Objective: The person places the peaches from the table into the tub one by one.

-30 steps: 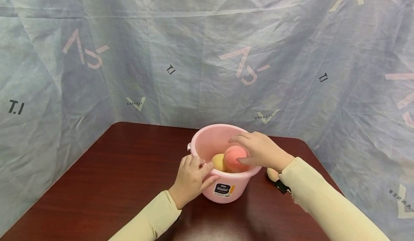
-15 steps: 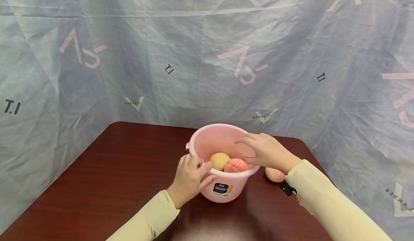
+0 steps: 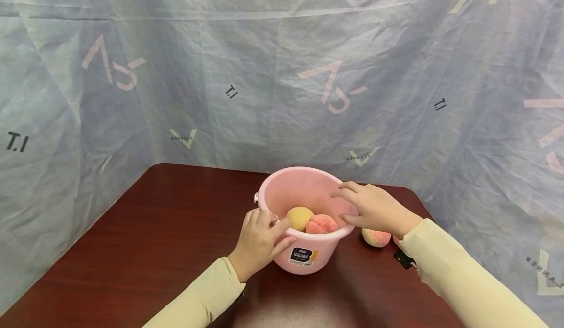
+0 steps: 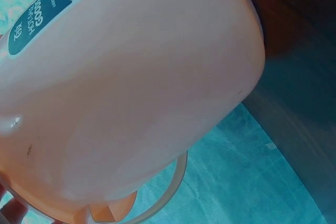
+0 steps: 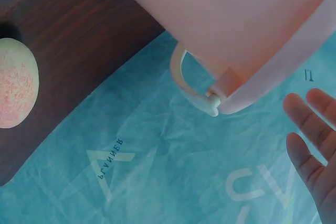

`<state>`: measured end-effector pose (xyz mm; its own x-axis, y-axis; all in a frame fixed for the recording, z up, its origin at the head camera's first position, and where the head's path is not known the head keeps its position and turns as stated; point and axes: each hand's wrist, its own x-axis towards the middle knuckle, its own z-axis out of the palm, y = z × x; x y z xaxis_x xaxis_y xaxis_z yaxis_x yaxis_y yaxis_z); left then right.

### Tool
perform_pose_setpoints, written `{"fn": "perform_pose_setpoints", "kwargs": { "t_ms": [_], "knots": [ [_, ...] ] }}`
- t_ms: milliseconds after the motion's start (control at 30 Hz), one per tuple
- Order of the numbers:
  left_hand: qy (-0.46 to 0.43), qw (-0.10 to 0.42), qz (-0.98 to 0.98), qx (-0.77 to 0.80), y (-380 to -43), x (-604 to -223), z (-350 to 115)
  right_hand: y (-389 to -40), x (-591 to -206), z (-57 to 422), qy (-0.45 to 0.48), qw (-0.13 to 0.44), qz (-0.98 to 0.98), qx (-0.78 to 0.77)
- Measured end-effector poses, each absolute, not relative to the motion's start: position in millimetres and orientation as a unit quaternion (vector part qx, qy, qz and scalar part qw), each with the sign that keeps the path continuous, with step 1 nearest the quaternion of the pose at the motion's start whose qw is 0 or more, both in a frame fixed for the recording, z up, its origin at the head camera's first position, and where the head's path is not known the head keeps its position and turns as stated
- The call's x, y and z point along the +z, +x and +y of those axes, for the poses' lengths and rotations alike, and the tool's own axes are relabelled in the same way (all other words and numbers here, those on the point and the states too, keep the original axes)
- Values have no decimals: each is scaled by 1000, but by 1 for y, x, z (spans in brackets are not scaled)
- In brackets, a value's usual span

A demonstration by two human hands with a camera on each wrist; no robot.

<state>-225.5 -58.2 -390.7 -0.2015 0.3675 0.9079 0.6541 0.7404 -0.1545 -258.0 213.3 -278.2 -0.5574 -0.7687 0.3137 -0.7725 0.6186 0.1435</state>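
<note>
A pink bucket point(image 3: 301, 183) stands on the table, with a yellow round fruit point(image 3: 299, 218) and a pink peach point(image 3: 321, 224) inside. My left hand point(image 3: 259, 244) holds the bucket's near left rim, fingers over the edge and thumb along the outside. Over the right rim, my right hand point(image 3: 378, 208) is spread with nothing in it; the right wrist view shows its fingertips point(image 5: 302, 153) apart from the bucket. A pale peach with a pink blush point(image 3: 376, 238) lies on the table, right of the bucket. Another pink thing point(image 3: 396, 240) is mostly hidden behind the right wrist.
The dark red-brown table point(image 3: 185, 230) extends left of the bucket. Grey-blue printed cloth point(image 3: 246, 73) hangs behind and at both sides. The bucket's white handle point(image 5: 181, 80) hangs down on its outside.
My right hand has let go of the pink peach, which now lies lower in the bucket beside the yellow fruit. That hand has drawn back to the right; the left has stayed on the rim.
</note>
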Motion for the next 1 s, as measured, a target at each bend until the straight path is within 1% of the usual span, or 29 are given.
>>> {"fn": "perform_pose_setpoints", "kwargs": {
  "t_ms": [267,533,833,1000],
  "knots": [
    [-334,537,-763,-136,-225,-392,-58,-258,-279,215,445,192,-875,2],
    [-335,540,-760,-136,-226,-393,-57,-260,-283,223,462,229,-857,10],
    [-335,533,-765,-139,-226,-393,-56,-258,-286,239,428,224,-875,37],
    [-337,547,-755,-134,-228,-395,-57,-256,-284,244,413,221,-882,45]
  ]
}}
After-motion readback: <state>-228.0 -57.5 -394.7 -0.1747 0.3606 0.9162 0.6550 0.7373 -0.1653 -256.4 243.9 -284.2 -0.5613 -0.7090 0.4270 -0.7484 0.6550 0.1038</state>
